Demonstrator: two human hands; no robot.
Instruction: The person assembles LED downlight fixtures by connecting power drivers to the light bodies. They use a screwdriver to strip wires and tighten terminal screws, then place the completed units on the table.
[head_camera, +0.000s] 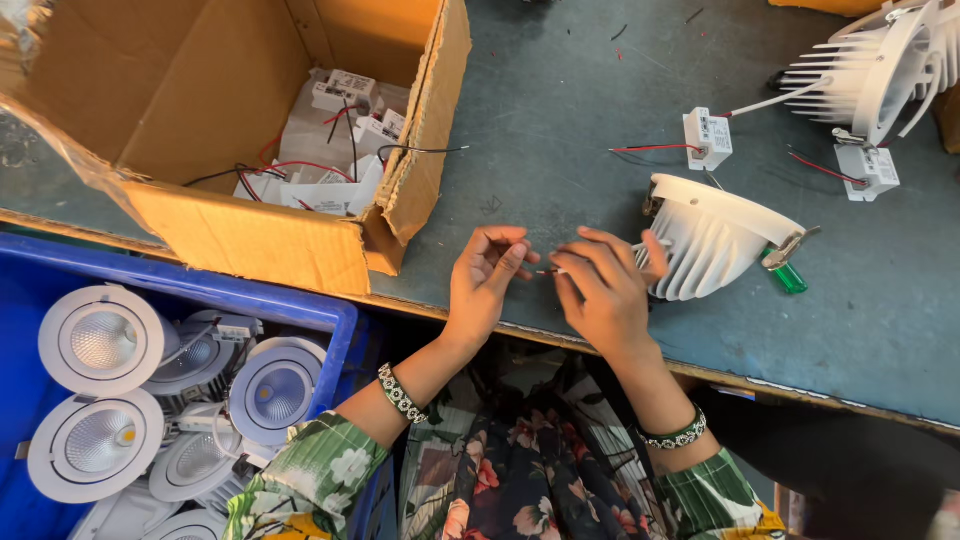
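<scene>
Left hand (487, 280) and right hand (600, 290) close together over front edge of bench (560, 130), fingertips pinching thin wire ends (545, 270) between them; wire too small to detail. Right hand touching white finned downlight housing (715, 240), lying tilted on bench, green-handled tool (788, 275) just beside it. Small white driver box (707, 138) with red lead behind housing; second housing (880, 65) and driver (868, 170) far right. Open cardboard box (240, 130) of drivers at left. Blue crate (330, 315) of finished round downlights (100, 340) below bench edge.
</scene>
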